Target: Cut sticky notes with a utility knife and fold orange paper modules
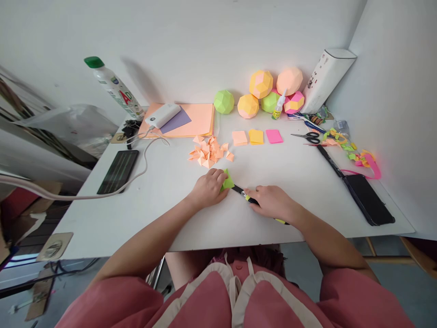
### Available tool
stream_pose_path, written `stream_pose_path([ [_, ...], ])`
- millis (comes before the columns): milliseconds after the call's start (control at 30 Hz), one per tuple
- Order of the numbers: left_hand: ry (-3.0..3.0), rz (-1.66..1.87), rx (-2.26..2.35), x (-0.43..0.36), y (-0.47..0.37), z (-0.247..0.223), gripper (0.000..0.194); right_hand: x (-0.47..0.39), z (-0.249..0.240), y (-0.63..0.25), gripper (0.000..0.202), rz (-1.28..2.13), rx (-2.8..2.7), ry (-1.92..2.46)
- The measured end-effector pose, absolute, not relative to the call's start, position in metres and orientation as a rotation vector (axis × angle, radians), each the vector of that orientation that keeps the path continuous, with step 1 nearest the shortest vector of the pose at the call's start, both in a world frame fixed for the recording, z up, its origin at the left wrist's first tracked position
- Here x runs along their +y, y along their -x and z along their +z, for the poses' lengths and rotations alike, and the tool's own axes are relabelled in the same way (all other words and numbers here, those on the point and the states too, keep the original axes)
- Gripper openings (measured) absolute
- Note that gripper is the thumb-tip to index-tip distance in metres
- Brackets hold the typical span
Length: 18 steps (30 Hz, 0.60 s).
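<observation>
While faceted paper balls [261,84] and pointy peach pieces [207,152] sit beyond, the left hand [210,187] clasps folded green paper [228,181], the right hand [270,201] gripping a cutter [251,200].

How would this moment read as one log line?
left hand: holds green paper | right hand: holds black-and-yellow cutter, tip at green paper | nearby: folded peach pieces

The paper [228,179] is lime green, the knife [243,194] black and yellow, the pieces [207,152] peach, the notes [256,137] peach, yellow and pink, the table [164,175] white.
</observation>
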<state>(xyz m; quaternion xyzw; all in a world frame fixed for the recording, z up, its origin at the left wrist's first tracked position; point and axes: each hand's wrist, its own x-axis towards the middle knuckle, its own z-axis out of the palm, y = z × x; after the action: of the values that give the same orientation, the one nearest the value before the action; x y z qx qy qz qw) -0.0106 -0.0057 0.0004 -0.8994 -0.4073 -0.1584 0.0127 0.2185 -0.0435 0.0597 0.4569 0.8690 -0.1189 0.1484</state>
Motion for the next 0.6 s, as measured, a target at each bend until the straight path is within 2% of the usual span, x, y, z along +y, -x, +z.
stream_pose_path([
  [600,2.832,-0.424,-1.336,-0.0066,0.0079,0.0079,0.026,-0.0341,0.0551,-0.2114,0.05,-0.316,2.507,-1.374],
])
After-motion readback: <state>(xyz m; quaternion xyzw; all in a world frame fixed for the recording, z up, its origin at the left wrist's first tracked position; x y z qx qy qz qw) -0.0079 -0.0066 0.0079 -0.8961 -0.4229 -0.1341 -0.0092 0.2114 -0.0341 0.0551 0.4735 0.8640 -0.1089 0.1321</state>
